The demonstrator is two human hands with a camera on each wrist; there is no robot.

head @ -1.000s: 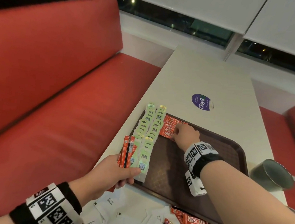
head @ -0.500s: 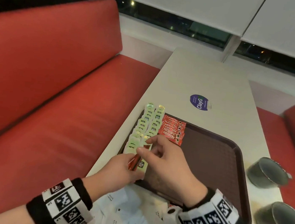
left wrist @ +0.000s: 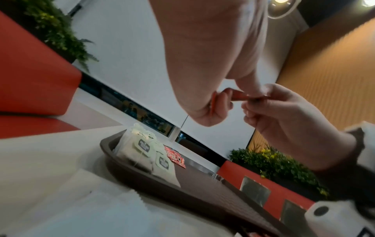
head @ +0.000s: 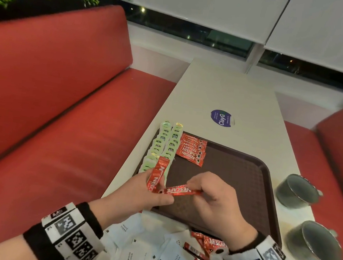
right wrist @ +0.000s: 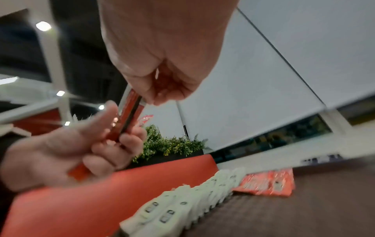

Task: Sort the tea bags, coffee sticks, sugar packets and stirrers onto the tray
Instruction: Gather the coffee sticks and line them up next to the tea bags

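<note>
A brown tray (head: 246,182) lies on the white table. Two rows of pale green tea bags (head: 164,144) run along its left side, and a short row of red coffee sticks (head: 192,149) lies beside them at the far end. Above the tray's near left corner my left hand (head: 143,193) grips a small bunch of red coffee sticks (head: 157,174). My right hand (head: 212,197) pinches one coffee stick (head: 180,191) by its right end, drawn sideways out of that bunch. In the right wrist view the pinched coffee stick (right wrist: 129,117) runs between both hands.
Loose white sugar packets (head: 141,247) and more red coffee sticks (head: 204,259) lie heaped on the table in front of the tray. Two grey metal cups (head: 297,190) stand to the tray's right. Red benches flank the table; a purple sticker (head: 221,117) lies beyond the tray.
My right hand came back from the row of coffee sticks at the tray's far end to my left hand and has pulled one stick sideways out of the bunch.
</note>
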